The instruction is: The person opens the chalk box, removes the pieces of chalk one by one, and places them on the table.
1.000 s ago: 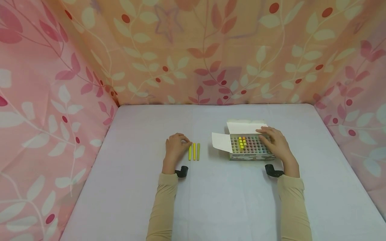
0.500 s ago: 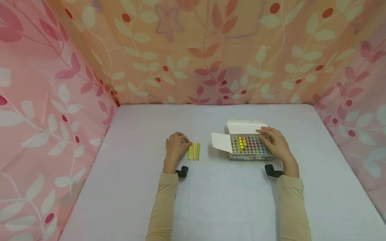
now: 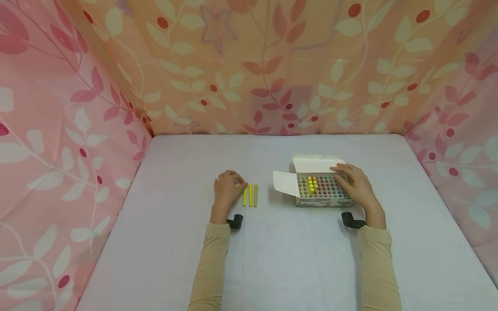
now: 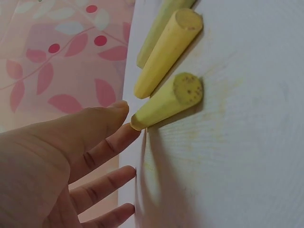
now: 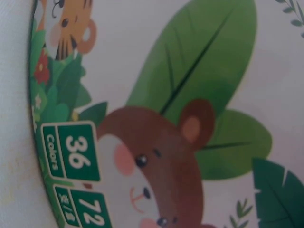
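Left hand (image 3: 227, 189), head view: fingers loosely curled, tips touching the nearest of three yellow chalk-like sticks (image 3: 250, 195), not gripping. Sticks lie flat on the pale lilac tabletop (image 3: 272, 259), just left of the open cardboard box of coloured sticks (image 3: 320, 188), parallel, long axes running away from the person. Right hand (image 3: 355, 185) rests flat on the box's right part, fingers relaxed.

Left wrist view: fingers (image 4: 102, 152) spread, one tip at the nearest stick's narrow end; blunt ends of the sticks face the cam.

Right wrist view: box side (image 5: 190, 95) w/ cartoon bear, tiger, green leaves; labels read "36 Colors" and "72".
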The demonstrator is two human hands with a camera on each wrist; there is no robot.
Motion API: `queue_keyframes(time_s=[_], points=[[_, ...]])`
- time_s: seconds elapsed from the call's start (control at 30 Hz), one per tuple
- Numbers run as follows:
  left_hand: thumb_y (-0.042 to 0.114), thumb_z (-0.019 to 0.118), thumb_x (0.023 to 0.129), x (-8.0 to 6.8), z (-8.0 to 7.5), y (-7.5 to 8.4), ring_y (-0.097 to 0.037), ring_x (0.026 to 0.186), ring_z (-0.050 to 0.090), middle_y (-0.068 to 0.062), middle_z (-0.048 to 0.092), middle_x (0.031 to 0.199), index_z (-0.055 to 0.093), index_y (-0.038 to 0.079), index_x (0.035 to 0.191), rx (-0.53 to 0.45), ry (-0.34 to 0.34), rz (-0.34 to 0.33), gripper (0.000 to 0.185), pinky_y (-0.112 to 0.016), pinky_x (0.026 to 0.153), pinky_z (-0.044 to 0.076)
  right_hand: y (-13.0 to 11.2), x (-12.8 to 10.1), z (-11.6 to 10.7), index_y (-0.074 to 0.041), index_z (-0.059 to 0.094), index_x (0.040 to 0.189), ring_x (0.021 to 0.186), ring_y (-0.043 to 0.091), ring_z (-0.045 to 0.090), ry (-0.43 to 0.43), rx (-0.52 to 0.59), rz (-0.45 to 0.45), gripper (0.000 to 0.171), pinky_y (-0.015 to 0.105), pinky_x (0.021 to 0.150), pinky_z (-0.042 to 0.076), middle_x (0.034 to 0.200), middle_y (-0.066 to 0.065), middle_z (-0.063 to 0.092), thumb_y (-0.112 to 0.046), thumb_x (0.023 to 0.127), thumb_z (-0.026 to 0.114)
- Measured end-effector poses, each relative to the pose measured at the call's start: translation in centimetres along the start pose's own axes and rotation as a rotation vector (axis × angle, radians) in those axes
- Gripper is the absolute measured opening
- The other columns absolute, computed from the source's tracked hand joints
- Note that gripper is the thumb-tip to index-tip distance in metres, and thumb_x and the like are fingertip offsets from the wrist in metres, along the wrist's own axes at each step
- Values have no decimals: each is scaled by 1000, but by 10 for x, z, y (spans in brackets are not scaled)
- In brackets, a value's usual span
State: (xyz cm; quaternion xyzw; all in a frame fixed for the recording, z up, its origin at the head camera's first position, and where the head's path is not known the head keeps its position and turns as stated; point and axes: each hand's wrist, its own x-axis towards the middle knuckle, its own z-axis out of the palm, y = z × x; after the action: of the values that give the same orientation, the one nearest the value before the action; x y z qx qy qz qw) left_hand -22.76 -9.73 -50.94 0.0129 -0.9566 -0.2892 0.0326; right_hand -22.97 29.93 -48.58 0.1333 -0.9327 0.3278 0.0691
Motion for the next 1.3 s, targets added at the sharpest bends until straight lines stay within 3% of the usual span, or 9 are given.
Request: queue_keyframes(time_s=[0.53,0.77,0.9,1.3], points=[[33,67,85,1,-6,8,-31,119,46,-5,58,118,69,17,89,-51,22,43,16,-55,107,24,-1,0,2,-11,60,119,126,45,33,-1,0,9,31,65,99,22,135,19,46,-27,93,56],[29,68,85,2,-9,25,-26,115,49,-5,58,118,68,15,96,-134,36,146,18,-42,101,36,0,0,0,-12,59,120,126,46,32,-14,2,18,32,66,99,22,136,19,45,-28,93,56],[31,66,86,2,-6,40,-25,117,49,-5,57,122,68,17,99,-136,16,200,19,-41,101,37,1,0,-1,-13,59,120,127,45,32,-16,4,22,32,66,99,21,135,19,45,-29,94,55],[24,68,85,-4,-3,80,-25,112,54,-5,60,120,68,16,96,-140,73,383,14,-41,96,43,3,0,1,-11,60,119,126,46,33,-5,4,-4,31,66,98,23,134,19,47,-28,94,55]])
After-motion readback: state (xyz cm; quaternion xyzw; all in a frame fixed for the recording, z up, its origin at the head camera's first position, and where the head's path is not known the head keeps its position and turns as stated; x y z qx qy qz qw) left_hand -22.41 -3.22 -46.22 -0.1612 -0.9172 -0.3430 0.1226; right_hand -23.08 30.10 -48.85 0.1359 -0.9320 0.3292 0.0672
